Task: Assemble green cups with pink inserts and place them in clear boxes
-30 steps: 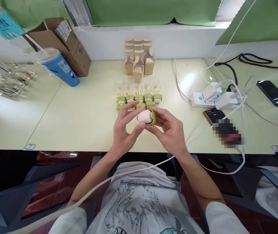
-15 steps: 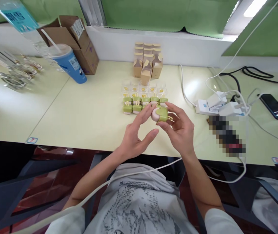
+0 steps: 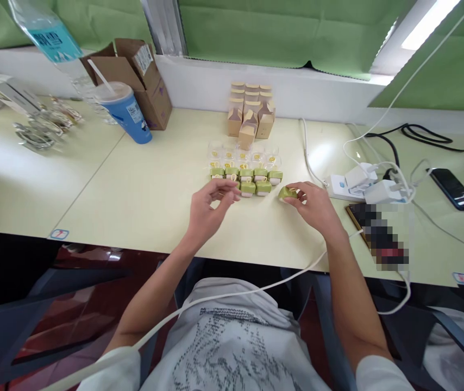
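Pinched between the thumb and fingers of my right hand [image 3: 313, 209] is a small green case [image 3: 286, 193] with a pale base and a loop, low over the table right of the rows. My left hand [image 3: 211, 210] is open, its curved fingers apart from the thumb and nothing visible between them. Those fingertips overlap the left end of the front row of matching green cases [image 3: 248, 189], hiding part of it. Behind it runs another row of green cases [image 3: 275, 177]. Clear plastic cups or lids [image 3: 257, 156] with yellow marks sit further back.
Small open cardboard boxes [image 3: 248, 130] stand near the wall. At the left are a blue cup [image 3: 128, 117] with a straw, a large bottle [image 3: 58, 43] and a brown carton [image 3: 158, 98]. A power strip [image 3: 340, 186], cables and phones [image 3: 454, 187] lie right. A white cable [image 3: 252, 292] crosses my lap.
My right hand has moved right and down with the green case, away from my left hand. My left hand has shifted left. The camera view has tilted slightly.
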`<state>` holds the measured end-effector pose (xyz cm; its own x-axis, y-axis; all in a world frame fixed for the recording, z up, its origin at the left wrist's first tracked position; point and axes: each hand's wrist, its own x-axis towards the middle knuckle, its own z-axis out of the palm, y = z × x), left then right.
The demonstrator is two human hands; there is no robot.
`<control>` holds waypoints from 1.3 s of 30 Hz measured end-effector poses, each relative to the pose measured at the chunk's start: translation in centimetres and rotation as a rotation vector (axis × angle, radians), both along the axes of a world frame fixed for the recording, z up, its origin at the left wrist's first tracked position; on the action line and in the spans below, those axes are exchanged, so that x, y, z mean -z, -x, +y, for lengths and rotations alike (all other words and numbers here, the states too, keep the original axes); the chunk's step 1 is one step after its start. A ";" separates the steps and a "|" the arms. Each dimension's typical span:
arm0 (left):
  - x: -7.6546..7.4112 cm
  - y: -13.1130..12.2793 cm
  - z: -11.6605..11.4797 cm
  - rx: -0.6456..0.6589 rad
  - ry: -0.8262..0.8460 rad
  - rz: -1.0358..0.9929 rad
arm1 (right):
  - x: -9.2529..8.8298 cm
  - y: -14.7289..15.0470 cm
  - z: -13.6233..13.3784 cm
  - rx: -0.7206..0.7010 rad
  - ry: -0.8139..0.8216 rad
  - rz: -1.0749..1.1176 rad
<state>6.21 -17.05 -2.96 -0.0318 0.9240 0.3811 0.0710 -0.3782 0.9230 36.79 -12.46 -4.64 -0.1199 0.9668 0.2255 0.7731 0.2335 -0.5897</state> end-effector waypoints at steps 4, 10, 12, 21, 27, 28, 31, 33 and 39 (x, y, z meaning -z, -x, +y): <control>0.5 0.6 1.3 -0.079 0.052 -0.006 | -0.8 0.3 1.4 -0.020 0.059 -0.120; 0.4 1.8 2.2 -0.081 0.074 -0.015 | -1.2 1.0 2.1 0.005 0.109 0.108; 0.3 3.0 2.9 -0.113 0.069 -0.043 | -1.0 1.1 2.1 0.008 0.141 0.212; -0.3 7.8 12.9 -0.156 0.168 -0.034 | -2.2 -0.6 4.4 0.099 0.205 0.385; 0.4 7.9 20.4 -0.315 0.183 -0.120 | -3.0 1.0 13.7 0.424 0.024 0.671; 0.9 7.8 21.1 -0.330 0.190 -0.137 | -2.5 1.6 15.0 0.457 0.009 0.696; 2.7 7.9 22.0 -0.335 0.208 -0.172 | 0.1 3.2 16.9 0.524 -0.052 0.716; 4.2 8.3 22.1 -0.326 0.210 -0.173 | 2.1 3.4 16.9 0.532 -0.087 0.703; 7.1 9.5 22.6 -0.354 0.180 -0.100 | 5.2 2.2 16.5 0.395 -0.108 0.649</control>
<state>-3.29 5.56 -10.02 -0.3887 0.9009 0.1932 0.0743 -0.1783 0.9812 34.57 4.01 -9.81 0.4189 0.8788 0.2285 0.3181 0.0936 -0.9434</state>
